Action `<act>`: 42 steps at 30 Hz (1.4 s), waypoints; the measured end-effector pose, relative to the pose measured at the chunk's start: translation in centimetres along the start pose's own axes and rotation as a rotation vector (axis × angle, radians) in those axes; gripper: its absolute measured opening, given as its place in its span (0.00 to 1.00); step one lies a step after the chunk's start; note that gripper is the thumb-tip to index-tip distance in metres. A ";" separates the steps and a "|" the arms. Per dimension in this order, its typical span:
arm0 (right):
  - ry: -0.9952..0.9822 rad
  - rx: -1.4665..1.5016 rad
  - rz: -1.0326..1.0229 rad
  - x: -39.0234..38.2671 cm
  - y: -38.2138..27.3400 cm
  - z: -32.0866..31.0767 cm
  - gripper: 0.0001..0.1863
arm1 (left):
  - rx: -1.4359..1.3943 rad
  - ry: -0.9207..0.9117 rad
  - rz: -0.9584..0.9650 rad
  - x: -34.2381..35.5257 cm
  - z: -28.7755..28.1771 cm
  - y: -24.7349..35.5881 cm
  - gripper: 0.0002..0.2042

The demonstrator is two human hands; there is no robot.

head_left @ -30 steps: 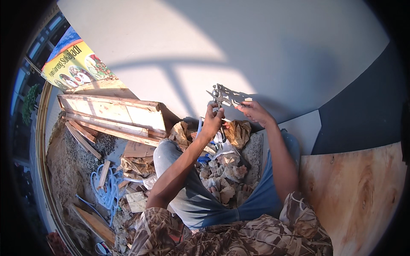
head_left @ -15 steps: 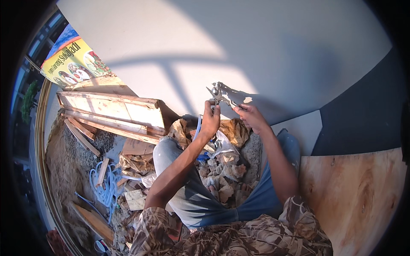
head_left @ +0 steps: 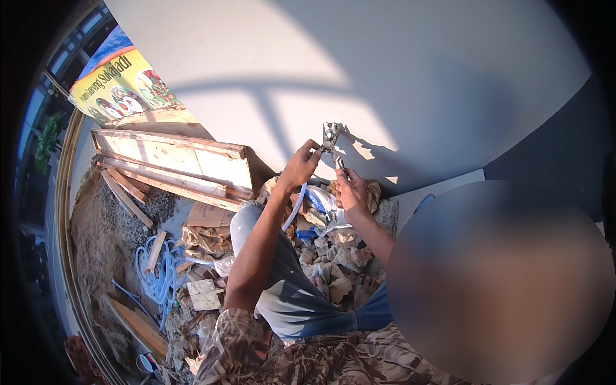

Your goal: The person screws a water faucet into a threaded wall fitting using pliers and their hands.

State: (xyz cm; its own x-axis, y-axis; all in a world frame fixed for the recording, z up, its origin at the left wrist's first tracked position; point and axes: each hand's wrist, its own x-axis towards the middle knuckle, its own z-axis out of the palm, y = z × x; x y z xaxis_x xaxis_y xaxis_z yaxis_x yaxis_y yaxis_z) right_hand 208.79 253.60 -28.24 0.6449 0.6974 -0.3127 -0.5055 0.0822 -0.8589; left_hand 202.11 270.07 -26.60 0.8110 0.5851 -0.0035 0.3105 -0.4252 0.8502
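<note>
My right hand (head_left: 350,196) is closed around the handle of a plier-like metal tool (head_left: 340,164), which points up and slightly left. Just above the tool is a small metal fitting (head_left: 332,133) in front of the pale wall; whether it is fixed there I cannot tell. My left hand (head_left: 301,164) pinches at the lower left of this fitting, and what lies between the fingertips is too small to make out. A pale blue hose (head_left: 294,212) rises from the rubble to just below my left hand; its upper end is hidden.
Broken rubble (head_left: 330,260) and crumpled brown paper lie between my knees. To the left are a wooden trough-like box (head_left: 173,163), loose planks, gravel and a coiled blue hose (head_left: 159,276). A yellow banner (head_left: 128,86) stands behind. A blurred oval covers the lower right.
My right hand has swung left and down, closer to my left hand, turning the tool more upright. My left hand has shifted slightly left and up. The view has shifted a little.
</note>
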 end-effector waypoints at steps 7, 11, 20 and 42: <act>0.032 0.129 -0.022 -0.9 1.5 3.4 0.14 | 0.284 0.045 -0.049 0.2 -1.6 2.1 0.16; -0.028 -0.028 0.005 -1.8 0.7 1.6 0.16 | 0.187 0.027 -0.043 -0.8 -1.5 2.0 0.15; -0.165 -0.460 0.117 1.5 -8.7 -6.7 0.22 | -0.502 -0.154 -0.101 -2.1 2.3 3.1 0.16; -0.487 -0.558 0.229 8.9 -11.9 -9.3 0.20 | -0.835 0.030 -0.191 -0.6 8.2 2.3 0.17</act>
State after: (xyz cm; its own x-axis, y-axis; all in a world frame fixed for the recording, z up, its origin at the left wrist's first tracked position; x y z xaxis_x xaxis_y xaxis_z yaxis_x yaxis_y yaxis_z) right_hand 225.88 252.23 -24.61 0.1688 0.8987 -0.4047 -0.1490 -0.3827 -0.9118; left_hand 206.43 263.08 -29.00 0.7650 0.6177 -0.1824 -0.0361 0.3239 0.9454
